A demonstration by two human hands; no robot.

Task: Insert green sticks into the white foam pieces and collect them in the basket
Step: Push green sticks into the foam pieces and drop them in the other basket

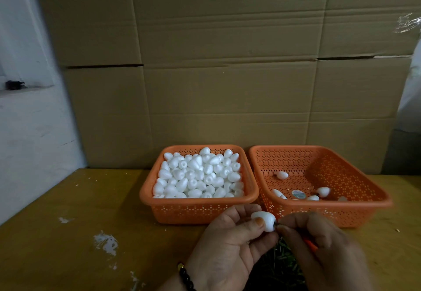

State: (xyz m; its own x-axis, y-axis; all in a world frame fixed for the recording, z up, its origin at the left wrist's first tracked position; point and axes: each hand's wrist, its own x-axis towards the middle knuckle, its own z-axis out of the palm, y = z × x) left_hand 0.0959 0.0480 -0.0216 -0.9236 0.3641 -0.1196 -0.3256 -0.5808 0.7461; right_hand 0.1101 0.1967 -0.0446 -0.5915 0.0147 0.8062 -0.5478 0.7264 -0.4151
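Observation:
My left hand (230, 243) grips a white egg-shaped foam piece (264, 220) between thumb and fingers, in front of the two baskets. My right hand (319, 247) pinches a dark green stick (277, 223) whose tip meets the broad end of that piece. The left orange basket (198, 208) is heaped with plain foam pieces (200, 174). The right orange basket (330, 208) holds several foam pieces (323, 191) on its floor. A pile of green sticks (282, 265) lies below my hands, mostly hidden by them.
The baskets stand side by side on a yellow-brown wooden table (91, 222) with white paint marks. A wall of cardboard boxes (227, 85) rises right behind them. A white wall (27, 120) is at the left. Something orange (311, 244) shows under my right hand.

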